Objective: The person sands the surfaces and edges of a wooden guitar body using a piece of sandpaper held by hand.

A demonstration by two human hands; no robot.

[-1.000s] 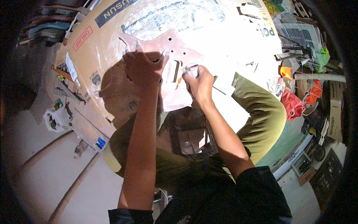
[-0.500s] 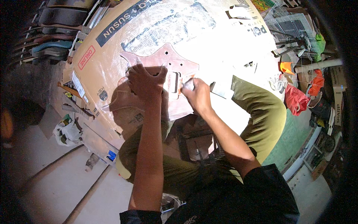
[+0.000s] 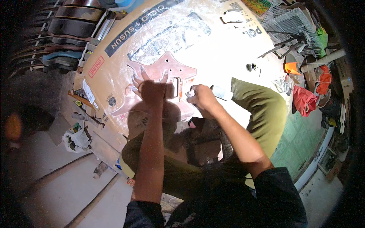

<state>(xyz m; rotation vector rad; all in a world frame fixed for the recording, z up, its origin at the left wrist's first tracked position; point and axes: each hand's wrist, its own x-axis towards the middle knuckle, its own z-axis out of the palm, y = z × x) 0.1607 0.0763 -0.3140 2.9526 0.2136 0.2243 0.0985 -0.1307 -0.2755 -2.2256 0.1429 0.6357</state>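
Dark curved objects (image 3: 68,28) line the upper left of the frame, a crumpled white bag (image 3: 78,140) lies lower left, a white wire rack (image 3: 294,24) sits upper right, and a red bag (image 3: 304,100) lies at the right.

guitar body (image 3: 186,74): wood, matt, smooth-looking; sheet beneath it (image 3: 116,72): cardboard, matt, powder-dusted; trousers right of it (image 3: 266,108): cloth, matt, creased; wire grid far upper right of it (image 3: 294,24): metal-looking, thin-barred

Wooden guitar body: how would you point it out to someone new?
Start from the large brown cardboard sheet filling the view's upper middle. On it, beneath the spread left hand, lies the reddish, horned wooden guitar body. Its rectangular slot and three small round holes set it apart from the cardboard around it.
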